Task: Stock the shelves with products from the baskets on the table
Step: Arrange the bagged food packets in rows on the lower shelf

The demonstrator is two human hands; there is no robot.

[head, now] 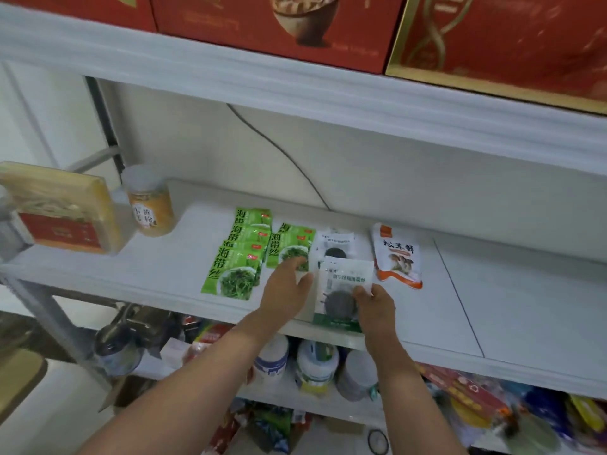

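Note:
On the white middle shelf (427, 310) lie several green seaweed packets (235, 264) in two overlapping stacks. Right of them sits a stack of white packets with a dark round window (335, 247). My right hand (376, 310) pinches the front white packet (343, 290) at its right edge, above the shelf's front lip. My left hand (285, 290) rests with straight fingers on the lower edge of the right green stack (289, 247), beside that white packet. An orange-and-white mushroom pouch (399, 257) lies further right.
A yellow noodle pack with a red label (62, 208) and a jar of yellow grains (151, 201) stand at the shelf's left end. Red gift boxes (295, 24) fill the shelf above. Tubs and bottles (315, 366) crowd the shelf below. A dark cable (289, 156) hangs on the back wall.

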